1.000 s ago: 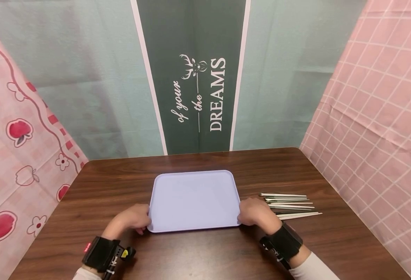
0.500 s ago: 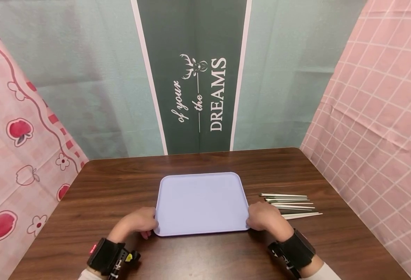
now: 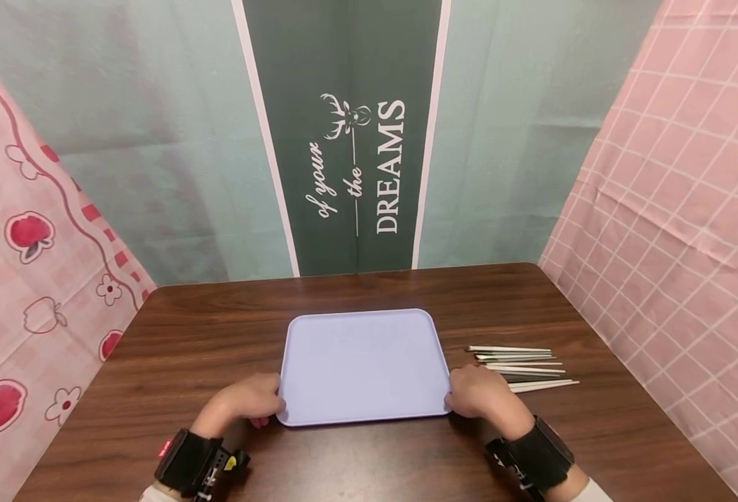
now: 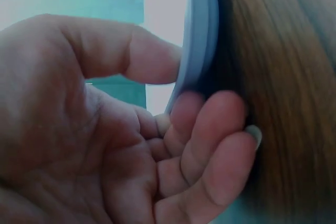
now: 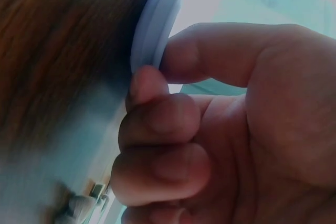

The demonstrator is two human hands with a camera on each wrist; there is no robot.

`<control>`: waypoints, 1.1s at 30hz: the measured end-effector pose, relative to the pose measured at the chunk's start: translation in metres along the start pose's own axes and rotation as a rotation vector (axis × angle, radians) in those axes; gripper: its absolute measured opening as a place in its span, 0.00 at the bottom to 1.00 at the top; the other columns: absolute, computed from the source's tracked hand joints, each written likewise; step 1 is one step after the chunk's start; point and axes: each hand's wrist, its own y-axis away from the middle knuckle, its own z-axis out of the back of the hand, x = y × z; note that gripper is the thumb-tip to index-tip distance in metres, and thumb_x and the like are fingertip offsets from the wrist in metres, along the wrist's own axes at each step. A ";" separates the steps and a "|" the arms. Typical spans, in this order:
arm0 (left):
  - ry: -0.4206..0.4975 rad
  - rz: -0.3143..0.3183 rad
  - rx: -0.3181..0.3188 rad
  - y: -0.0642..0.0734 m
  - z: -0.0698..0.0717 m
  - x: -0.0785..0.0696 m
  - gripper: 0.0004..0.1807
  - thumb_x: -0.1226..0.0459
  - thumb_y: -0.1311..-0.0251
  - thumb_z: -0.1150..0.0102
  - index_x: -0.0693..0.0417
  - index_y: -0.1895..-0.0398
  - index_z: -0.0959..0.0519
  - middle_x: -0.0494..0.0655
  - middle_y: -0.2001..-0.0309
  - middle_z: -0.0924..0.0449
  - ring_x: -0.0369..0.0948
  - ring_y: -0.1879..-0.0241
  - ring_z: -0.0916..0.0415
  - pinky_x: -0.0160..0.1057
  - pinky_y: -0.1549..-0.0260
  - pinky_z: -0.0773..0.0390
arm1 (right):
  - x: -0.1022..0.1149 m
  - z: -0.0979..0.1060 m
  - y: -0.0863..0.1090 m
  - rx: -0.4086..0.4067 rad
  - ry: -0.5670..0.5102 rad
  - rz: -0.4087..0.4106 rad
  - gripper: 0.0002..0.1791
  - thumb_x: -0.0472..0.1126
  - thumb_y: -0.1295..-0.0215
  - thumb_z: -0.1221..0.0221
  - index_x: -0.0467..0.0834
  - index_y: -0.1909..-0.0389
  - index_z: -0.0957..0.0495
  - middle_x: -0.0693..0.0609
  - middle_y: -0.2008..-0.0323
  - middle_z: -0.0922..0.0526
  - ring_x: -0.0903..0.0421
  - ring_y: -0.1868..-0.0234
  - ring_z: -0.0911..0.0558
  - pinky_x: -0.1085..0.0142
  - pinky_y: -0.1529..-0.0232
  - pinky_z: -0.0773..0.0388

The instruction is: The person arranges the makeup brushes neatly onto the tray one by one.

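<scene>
A shallow lavender tray [image 3: 364, 366] with rounded corners lies at the middle of the table. My left hand [image 3: 252, 396] pinches its near left corner; in the left wrist view the thumb [image 4: 152, 56] presses on the rim while the curled fingers [image 4: 220, 124] sit at its underside. At the near right corner my right hand [image 3: 478, 392] grips the rim between thumb and curled fingers, as the right wrist view shows with the tray edge [image 5: 155, 24] meeting the thumb. The tray's upper face bears nothing.
Several slim brushes [image 3: 526, 366] with pale and dark handles lie side by side to the right of the tray, partly behind my right hand. The dark wooden table [image 3: 218, 328] ends at a green curtain [image 3: 350, 209] behind; pink cloths [image 3: 676, 174] hang on both sides.
Both hands have shifted the tray a little to the right and toward me, mostly in the first half second. Since then it has hardly moved. The brushes lie as before.
</scene>
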 end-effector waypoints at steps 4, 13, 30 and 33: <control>-0.016 -0.006 0.016 -0.002 0.002 0.001 0.05 0.70 0.48 0.41 0.59 0.73 0.29 0.51 0.78 0.26 0.43 0.83 0.24 0.41 0.81 0.19 | -0.002 -0.002 0.001 -0.005 -0.022 -0.010 0.10 0.42 0.42 0.40 0.40 0.77 0.21 0.46 0.74 0.20 0.50 0.73 0.26 0.49 0.70 0.23; -0.042 -0.006 0.020 -0.002 0.002 0.002 0.07 0.68 0.46 0.39 0.59 0.72 0.28 0.51 0.78 0.25 0.43 0.82 0.24 0.40 0.80 0.20 | -0.008 -0.002 0.009 -0.072 -0.087 0.027 0.14 0.46 0.37 0.39 0.45 0.80 0.25 0.51 0.78 0.24 0.54 0.76 0.28 0.55 0.74 0.28; -0.028 -0.019 0.026 -0.004 0.002 0.006 0.08 0.67 0.46 0.38 0.59 0.72 0.29 0.51 0.79 0.25 0.43 0.82 0.24 0.40 0.80 0.20 | -0.073 0.006 0.031 -0.217 -0.148 0.080 0.06 0.34 0.47 0.39 0.46 0.70 0.25 0.54 0.70 0.24 0.56 0.69 0.27 0.57 0.67 0.28; -0.035 -0.018 0.028 -0.005 0.002 0.007 0.08 0.67 0.46 0.38 0.59 0.72 0.28 0.51 0.79 0.25 0.43 0.82 0.24 0.40 0.80 0.20 | -0.081 0.004 0.033 -0.230 -0.146 0.090 0.07 0.33 0.50 0.40 0.45 0.68 0.24 0.53 0.67 0.22 0.56 0.66 0.25 0.56 0.65 0.26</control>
